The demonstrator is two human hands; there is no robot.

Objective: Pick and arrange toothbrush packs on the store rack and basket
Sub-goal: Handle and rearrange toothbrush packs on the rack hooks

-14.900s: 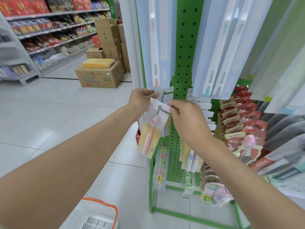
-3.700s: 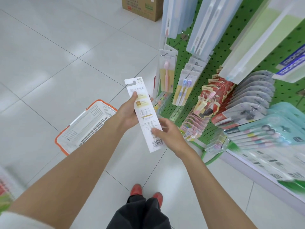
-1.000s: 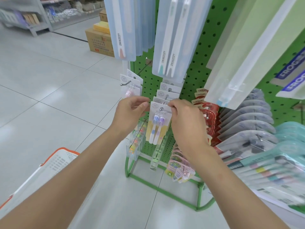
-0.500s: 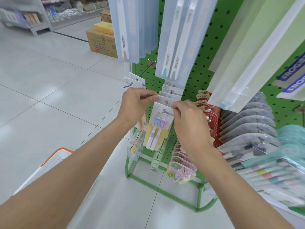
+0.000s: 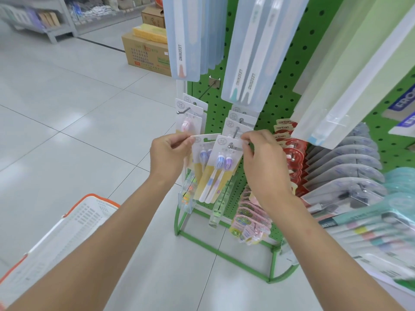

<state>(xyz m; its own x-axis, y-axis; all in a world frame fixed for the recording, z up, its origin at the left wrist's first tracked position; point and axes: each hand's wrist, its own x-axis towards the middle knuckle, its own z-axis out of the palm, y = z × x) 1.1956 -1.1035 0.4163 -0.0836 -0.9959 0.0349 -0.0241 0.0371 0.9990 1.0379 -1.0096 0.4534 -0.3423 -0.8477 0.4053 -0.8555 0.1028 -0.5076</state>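
At the far left, low by my arm, the white basket point(image 5: 67, 225) with its orange rim stands on the tiled floor. Farther back, a cardboard box point(image 5: 146, 52) sits on the floor.

My left hand point(image 5: 168, 158) is raised in front of the green rack point(image 5: 280, 86). Its thumb and forefinger pinch the top left corner of a toothbrush pack point(image 5: 202, 151), and the other fingers are curled beneath. This pack holds two purple-headed brushes and hangs from my pinch just left of the hook point(image 5: 233, 145), partly tucked behind the next pack. Above my knuckles, a pink brush pack point(image 5: 188, 124) hangs on its own peg.

The front pack point(image 5: 221, 167), also with two brushes, sits at the tip of the hook and tilts to the left. My right hand point(image 5: 262, 162) pinches its top right corner between thumb and fingertip, right beside the hook. More white cards hang behind it on the same hook.

To the right of my right hand hang red packs point(image 5: 294, 153), then a row of grey packs point(image 5: 343, 162). Long pale blue packs point(image 5: 247, 63) hang above.
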